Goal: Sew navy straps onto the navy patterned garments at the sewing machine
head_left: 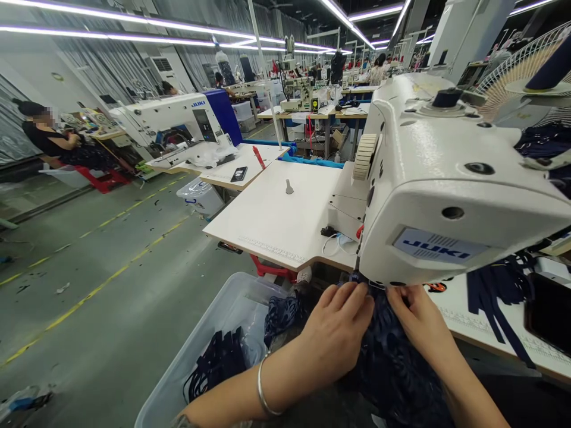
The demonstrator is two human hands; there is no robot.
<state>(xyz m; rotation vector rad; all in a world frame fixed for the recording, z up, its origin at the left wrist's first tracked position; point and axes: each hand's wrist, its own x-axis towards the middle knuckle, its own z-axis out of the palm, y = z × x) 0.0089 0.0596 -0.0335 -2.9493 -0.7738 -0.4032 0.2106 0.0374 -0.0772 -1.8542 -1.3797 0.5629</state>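
Note:
A white JUKI sewing machine [446, 178] stands close in front, its head above my hands. Navy lace fabric [388, 351] hangs from the needle area down over my lap. My left hand [341, 324], with a silver bangle on its wrist, is closed on the fabric left of the needle, fingertips curled down. On the other side my right hand [414, 315] pinches the fabric's edge just below the machine head. The stitching point itself is hidden behind my fingers and the machine head.
A translucent plastic bin [191, 356] at lower left holds navy straps [218, 362]. More navy straps [495, 297] and a dark phone-like device [548, 309] are at right. On the white table [276, 220] lies a small grey metal piece [289, 188]. A person [49, 134] sits far left.

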